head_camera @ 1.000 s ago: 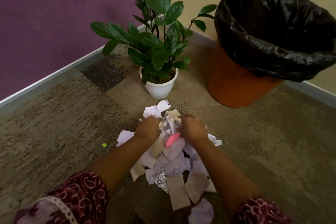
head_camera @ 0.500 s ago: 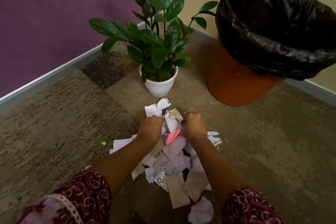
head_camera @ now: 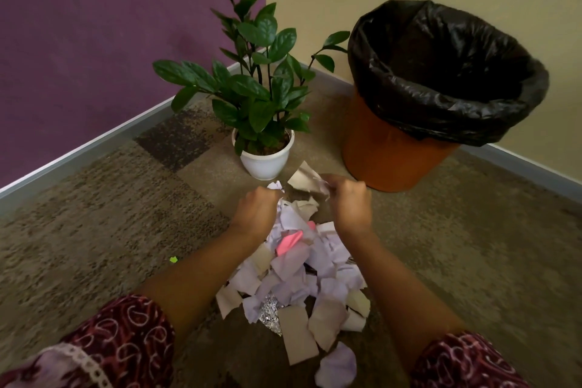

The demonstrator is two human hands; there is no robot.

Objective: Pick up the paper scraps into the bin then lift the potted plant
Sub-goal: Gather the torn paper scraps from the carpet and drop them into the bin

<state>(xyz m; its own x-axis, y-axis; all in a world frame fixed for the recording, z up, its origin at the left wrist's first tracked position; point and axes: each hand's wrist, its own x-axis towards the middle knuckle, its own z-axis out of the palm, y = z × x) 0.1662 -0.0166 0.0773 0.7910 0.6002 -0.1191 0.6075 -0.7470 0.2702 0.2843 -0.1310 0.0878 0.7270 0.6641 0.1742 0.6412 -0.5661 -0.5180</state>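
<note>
Mostly pale lilac, beige paper scraps [head_camera: 293, 264], 1 pink, heaped.

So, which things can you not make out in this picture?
- Inside of bin: head view, dark liner hides any contents.
- Left hand grip: head view, fingers curled behind its back.
- Potted plant top: head view, cut by upper edge.
- Green speck on carpet: head view, too small.

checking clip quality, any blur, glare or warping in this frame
Head view: left hand and right hand, gripping paper scraps, are motion-blurred; black liner shows soft glare on its folds; bin leans outward, likely wide-angle distortion; potted plant is sharp.
</note>
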